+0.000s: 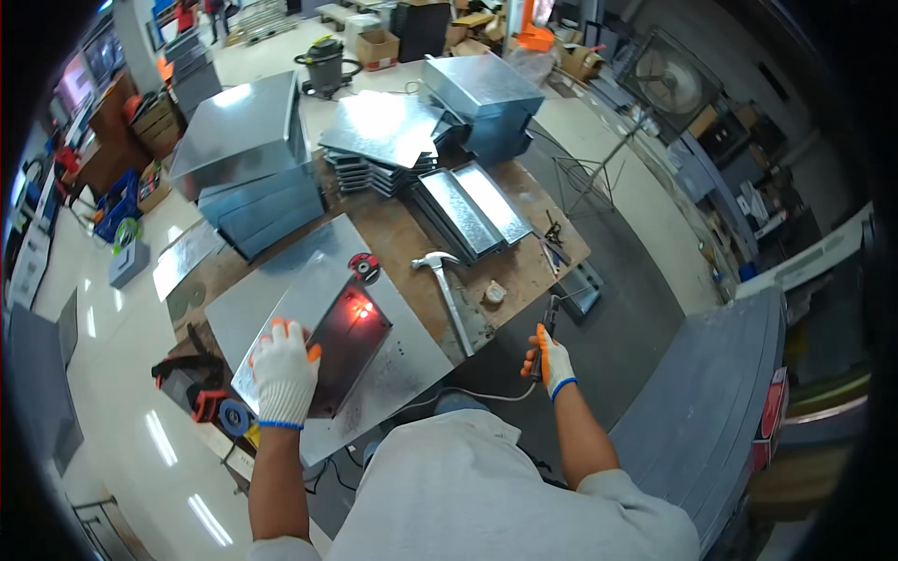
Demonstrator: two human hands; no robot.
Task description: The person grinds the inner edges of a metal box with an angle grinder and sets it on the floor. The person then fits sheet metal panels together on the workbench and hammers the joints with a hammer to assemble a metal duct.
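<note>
Workshop counter (402,245) at centre: left hand (283,370) spread flat on a sheet (374,369), pinning it — right hand (552,360), lower right, grips a tool (548,323).

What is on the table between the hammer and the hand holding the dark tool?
In the head view, nothing: only bare wooden table edge separates hammer and right hand.

A brown wooden desk (402,238) runs across the frame's centre. Directly on it lie a flat galvanised steel sheet (393,360) at lower centre, stacked grey sheet-metal duct boxes (248,164) at upper left, shallow metal trays (468,210) right of centre, and a steel claw hammer (447,285) beside a small tape roll (494,293).
</note>
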